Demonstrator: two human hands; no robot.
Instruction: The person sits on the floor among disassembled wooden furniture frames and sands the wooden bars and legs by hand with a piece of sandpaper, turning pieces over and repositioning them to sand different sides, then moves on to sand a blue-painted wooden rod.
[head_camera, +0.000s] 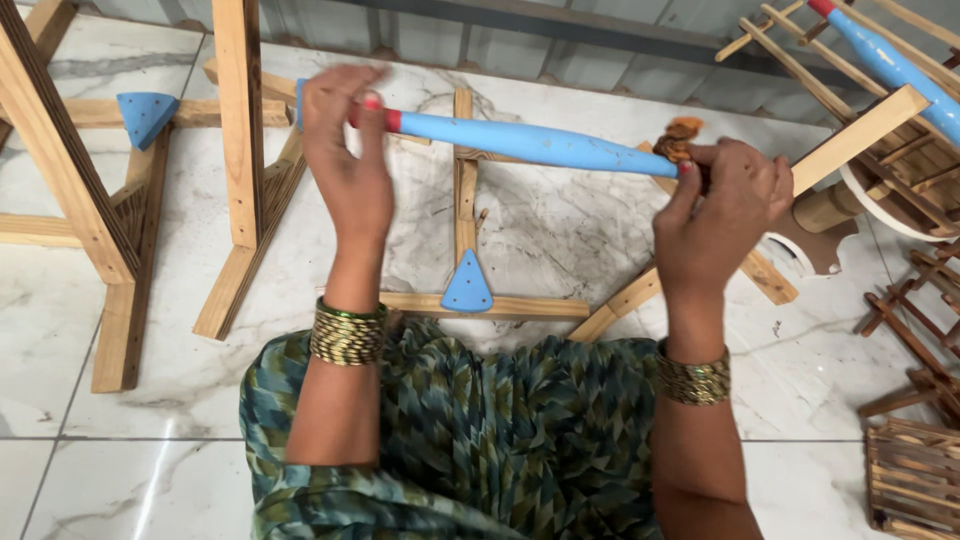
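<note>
I hold a long blue turned wooden spindle (520, 143) level in front of me, over the marble floor. My left hand (345, 160) grips its left end, where a red band shows. My right hand (725, 215) closes on its right end, together with a small brown rag (683, 138) pressed against the wood. Below the spindle lies a wooden frame (465, 215) with a blue triangular corner piece (467, 285).
Upright wooden frames (240, 120) stand at the left, one with a blue corner bracket (146, 115). At the right are a slatted wooden assembly with another blue spindle (890, 65), a white ring (880, 205) and a slatted crate (915, 480). My patterned garment covers my lap.
</note>
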